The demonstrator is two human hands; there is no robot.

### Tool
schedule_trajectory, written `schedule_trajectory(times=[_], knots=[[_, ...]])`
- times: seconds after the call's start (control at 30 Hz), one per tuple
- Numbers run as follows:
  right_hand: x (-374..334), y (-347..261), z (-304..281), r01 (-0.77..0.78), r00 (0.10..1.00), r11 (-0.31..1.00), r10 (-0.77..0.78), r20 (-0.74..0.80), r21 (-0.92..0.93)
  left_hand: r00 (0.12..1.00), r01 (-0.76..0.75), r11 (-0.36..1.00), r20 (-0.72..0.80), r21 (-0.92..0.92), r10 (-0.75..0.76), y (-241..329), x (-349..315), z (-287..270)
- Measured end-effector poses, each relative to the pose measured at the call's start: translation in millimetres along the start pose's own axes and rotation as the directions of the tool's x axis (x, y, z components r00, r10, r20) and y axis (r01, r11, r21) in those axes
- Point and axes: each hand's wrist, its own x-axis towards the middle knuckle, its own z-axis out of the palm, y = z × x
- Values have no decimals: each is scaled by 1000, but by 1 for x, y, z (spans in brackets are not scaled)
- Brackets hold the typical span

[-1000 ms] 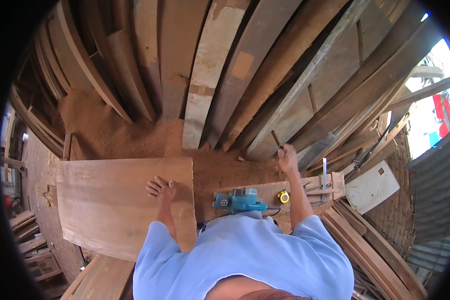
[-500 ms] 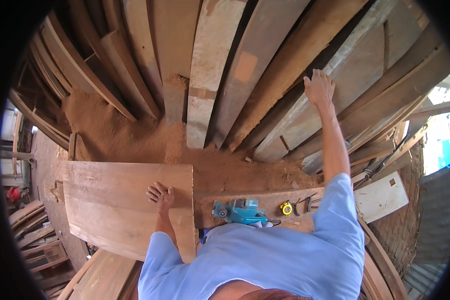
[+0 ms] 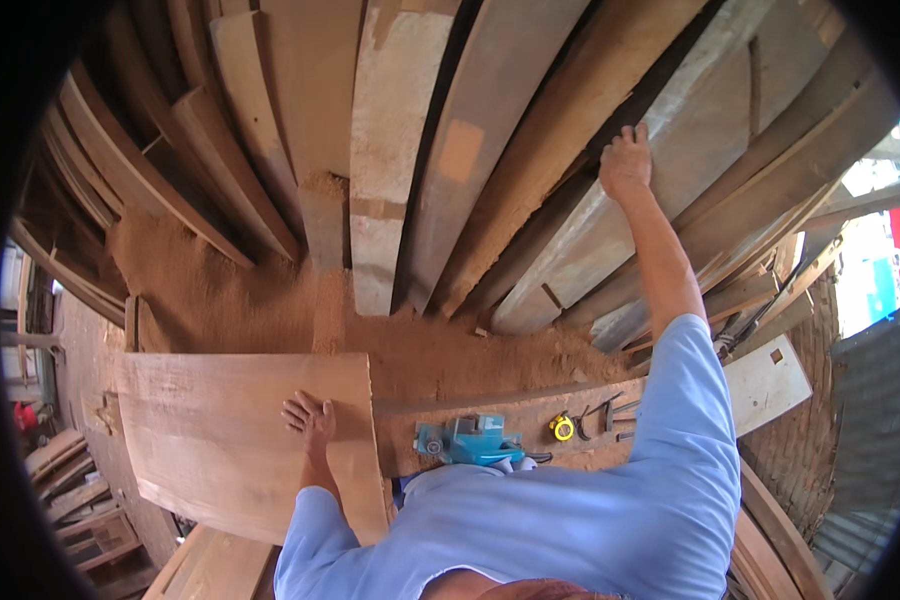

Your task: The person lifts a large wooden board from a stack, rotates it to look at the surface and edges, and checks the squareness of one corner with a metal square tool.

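My left hand (image 3: 310, 420) lies on a wide brown wooden board (image 3: 190, 410) with its fingers spread. At the upper right my right hand (image 3: 627, 165) is on the long edge of a broad grey wooden plank (image 3: 670, 190). Its fingers bend over that edge, and the fingertips are partly hidden. Close to my body, a teal electric planer (image 3: 483, 440) sits on a narrow wooden bench (image 3: 440, 405). A yellow tape measure (image 3: 562, 428) lies right of the planer, beside a dark metal tool (image 3: 608, 410).
Several long planks, including a pale one (image 3: 395, 130), lean fanned out across the far side. Sawdust (image 3: 210, 295) covers the ground at their feet. A whitish board (image 3: 768, 385) lies at the right, near corrugated sheeting (image 3: 875, 420). Wood offcuts (image 3: 80, 500) are piled at lower left.
The view has shifted slightly, so the board and planer appear lower. My right hand's fingers, straighter before, are now bent at the plank's edge. My left hand stays flat on the board.
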Motion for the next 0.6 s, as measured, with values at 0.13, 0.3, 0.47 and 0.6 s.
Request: schedule_trajectory(times=[0.13, 0.3, 0.47, 0.6], knots=[[-18, 2, 13, 16, 990, 1000, -19, -139, -23, 1000, 13, 1000, 7, 1, -14, -1, -3, -1], [-38, 11, 29, -24, 993, 1000, 23, -117, -9, 999, -16, 1000, -52, 8, 16, -5, -5, 6], [-53, 25, 52, -128, 983, 992, 129, -129, 13, 996, -9, 999, -84, 40, 12, -9, -1, 16], [-48, 41, 68, -147, 987, 988, 150, -52, 49, 989, -17, 996, -141, 92, 30, -12, 2, 24]])
